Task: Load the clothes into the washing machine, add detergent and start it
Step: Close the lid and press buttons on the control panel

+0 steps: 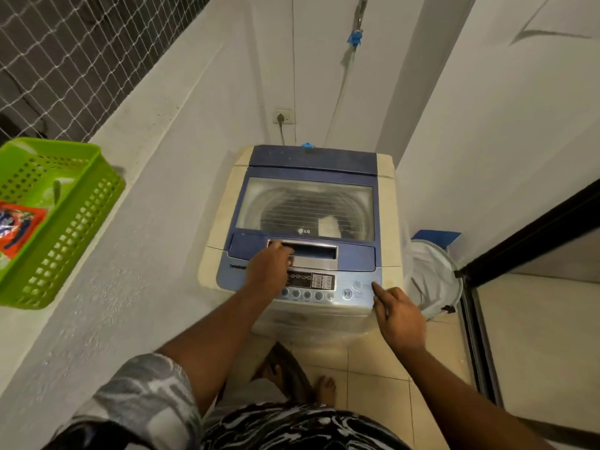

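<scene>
Left hand [269, 269]: fingers curled over the left end of the lid handle [311, 251], at the front edge of the washing machine [386, 203] top.

Right hand [401, 316]: index finger straight, tip touching the right end of the control panel [311, 282], just right of the start button [347, 293]. Other fingers loosely bent, holding nothing.

Lid [355, 254] shut flat. Through its window, 1 white cloth [328, 226] lies in the drum, toward the front right.

Machine stands on the tiled floor [383, 378] in the far corner. A plug sits in the wall socket [284, 116] behind it.

White mesh hamper [431, 280] on the floor just beside the machine's right side; cannot tell if touching.

Green basket [74, 241] on the ledge [139, 138] at left, well apart from the machine. Orange detergent packet [19, 228] lies inside it, at the near-left end.

1 bare foot [326, 384] on the floor in front of the machine.
</scene>
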Tool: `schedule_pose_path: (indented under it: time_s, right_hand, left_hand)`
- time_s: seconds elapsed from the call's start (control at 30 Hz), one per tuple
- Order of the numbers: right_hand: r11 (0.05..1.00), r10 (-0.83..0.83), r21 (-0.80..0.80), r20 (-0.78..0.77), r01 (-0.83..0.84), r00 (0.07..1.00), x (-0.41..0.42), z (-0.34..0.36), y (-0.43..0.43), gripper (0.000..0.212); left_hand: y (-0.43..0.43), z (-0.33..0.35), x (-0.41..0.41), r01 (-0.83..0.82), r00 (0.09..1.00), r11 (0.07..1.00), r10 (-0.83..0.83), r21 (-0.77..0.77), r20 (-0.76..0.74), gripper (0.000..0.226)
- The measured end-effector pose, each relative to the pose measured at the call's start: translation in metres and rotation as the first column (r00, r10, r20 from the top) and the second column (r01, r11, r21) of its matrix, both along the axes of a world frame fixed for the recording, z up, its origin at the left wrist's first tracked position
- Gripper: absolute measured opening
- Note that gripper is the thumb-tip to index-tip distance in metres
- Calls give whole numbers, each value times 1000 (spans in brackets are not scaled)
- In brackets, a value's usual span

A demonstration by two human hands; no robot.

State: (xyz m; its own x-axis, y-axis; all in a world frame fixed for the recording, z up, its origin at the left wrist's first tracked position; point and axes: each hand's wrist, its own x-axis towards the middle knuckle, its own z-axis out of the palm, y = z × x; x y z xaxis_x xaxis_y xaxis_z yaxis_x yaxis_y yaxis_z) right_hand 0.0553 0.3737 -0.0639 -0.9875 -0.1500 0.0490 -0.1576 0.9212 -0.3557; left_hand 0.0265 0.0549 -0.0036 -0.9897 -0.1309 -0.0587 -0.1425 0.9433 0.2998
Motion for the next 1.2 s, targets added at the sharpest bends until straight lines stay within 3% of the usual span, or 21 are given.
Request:
schedule_pose_path:
  time_s: [0.2, 0.33, 0.5, 0.63, 0.97, 1.2]
  right_hand:
    - [981, 129, 144, 29, -131, 991, 13, 3, -20, 47]
    - [975, 99, 194, 53, -107, 994, 18, 8, -32, 50]
    - [966, 70, 242, 92, -91, 993, 17, 13, -40, 53]
    - [954, 48, 287, 118, -80, 992, 18, 13, -45, 52]
    - [945, 46, 313, 170, -99, 984, 5, 13, -49, 47]
    - [951, 32, 300, 128, -69, 991, 18, 12, -47, 50]
  left_hand:
    - [-3, -4, 3, 24, 999, 998, -22, -58, 41, 25]
    - [0, -6, 0, 10, 997, 998, -6, -56, 73, 11]
    - [-3, -3, -2, 51, 991, 994, -39, -95, 127, 23]
    - [-2, -3, -6, 2, 987, 998, 8, -61, 163, 13]
    - [-4, 2, -6, 43, 979, 998, -32, -50, 203, 21]
    - [-8, 4, -1, 103, 976, 990, -80, -102, 204, 43]
